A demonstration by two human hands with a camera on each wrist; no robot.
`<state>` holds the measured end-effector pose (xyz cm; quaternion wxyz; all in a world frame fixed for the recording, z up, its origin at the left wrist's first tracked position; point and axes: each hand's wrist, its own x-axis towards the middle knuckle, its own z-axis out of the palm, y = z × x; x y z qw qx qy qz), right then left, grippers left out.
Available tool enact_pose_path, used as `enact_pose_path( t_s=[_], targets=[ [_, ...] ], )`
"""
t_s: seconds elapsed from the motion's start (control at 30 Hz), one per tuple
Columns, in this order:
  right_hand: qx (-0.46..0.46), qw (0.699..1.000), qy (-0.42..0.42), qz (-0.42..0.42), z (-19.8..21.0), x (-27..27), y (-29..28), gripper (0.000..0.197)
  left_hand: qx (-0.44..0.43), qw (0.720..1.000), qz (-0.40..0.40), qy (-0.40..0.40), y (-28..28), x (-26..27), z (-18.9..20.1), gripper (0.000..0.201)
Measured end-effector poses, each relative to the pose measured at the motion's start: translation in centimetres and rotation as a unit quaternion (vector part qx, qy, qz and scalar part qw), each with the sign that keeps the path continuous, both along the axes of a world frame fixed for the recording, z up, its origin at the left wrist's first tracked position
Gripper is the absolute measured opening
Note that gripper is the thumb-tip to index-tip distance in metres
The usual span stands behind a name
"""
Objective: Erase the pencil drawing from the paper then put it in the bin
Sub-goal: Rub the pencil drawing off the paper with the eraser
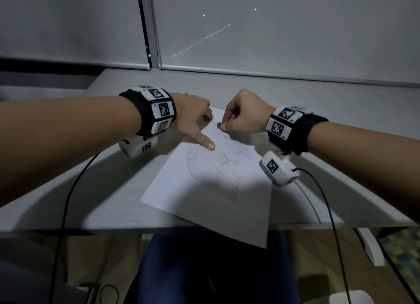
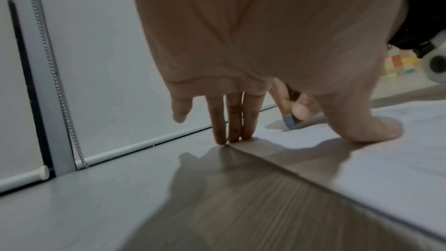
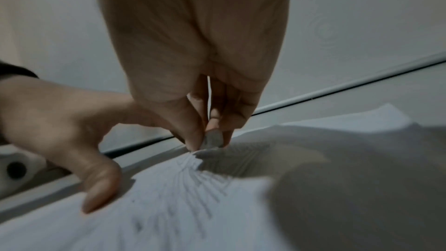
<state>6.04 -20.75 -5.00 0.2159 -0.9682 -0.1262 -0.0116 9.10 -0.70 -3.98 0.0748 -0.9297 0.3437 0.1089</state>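
A white sheet of paper (image 1: pixel 211 197) with a shaded pencil drawing (image 1: pixel 216 167) lies skewed on the grey desk (image 1: pixel 113 201), its near corner past the desk's front edge. My left hand (image 1: pixel 195 119) presses the sheet flat, thumb (image 2: pixel 366 129) on the drawing and straight fingertips (image 2: pixel 233 133) at the paper's far left corner. My right hand (image 1: pixel 241 117) pinches a small grey eraser (image 1: pixel 219 125) between thumb and fingers, its tip against the top of the drawing. The eraser (image 3: pixel 212 138) touches the pencil lines in the right wrist view, and shows as a blue-grey eraser (image 2: pixel 291 121) beyond my left thumb.
Roller blinds (image 1: pixel 272 31) with a bead chain (image 2: pixel 55 75) close off the far edge of the desk. Black cables (image 1: pixel 66 201) hang from both wrist cameras over the front edge. My legs in dark trousers (image 1: pixel 204 269) are under the desk. No bin is in view.
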Motion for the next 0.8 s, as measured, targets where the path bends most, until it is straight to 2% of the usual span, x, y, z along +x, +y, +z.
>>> enact_pose_path(
  t_s=[0.1, 0.17, 0.23, 0.47, 0.6, 0.8],
  targets=[
    [-0.002, 1.000, -0.007, 0.026, 0.0, -0.4, 0.4, 0.010, -0.063, 0.997, -0.026, 0.042, -0.2, 0.2, -0.3, 0.106],
    [-0.006, 0.999, -0.017, 0.029, -0.2, -0.5, 0.8, 0.008, -0.059, 0.994, -0.032, 0.083, -0.3, 0.3, -0.4, 0.098],
    [-0.021, 0.999, -0.025, 0.022, -0.4, -0.6, 1.2, 0.010, -0.041, 0.995, -0.022, 0.090, -0.5, 0.3, -0.3, 0.097],
    [-0.033, 0.999, -0.014, 0.029, -0.8, -0.7, 1.5, 0.010, -0.010, 0.996, 0.016, 0.086, -0.8, 0.2, -0.6, 0.117],
    [-0.030, 0.997, 0.021, 0.072, -0.5, -1.5, 1.9, 0.006, -0.012, 0.994, 0.045, 0.102, -0.7, 0.1, -0.6, 0.111],
    [-0.029, 0.999, -0.016, 0.013, -0.6, -0.2, 2.2, 0.011, -0.009, 0.992, 0.067, 0.108, -1.0, 0.2, -0.3, 0.121]
  ],
)
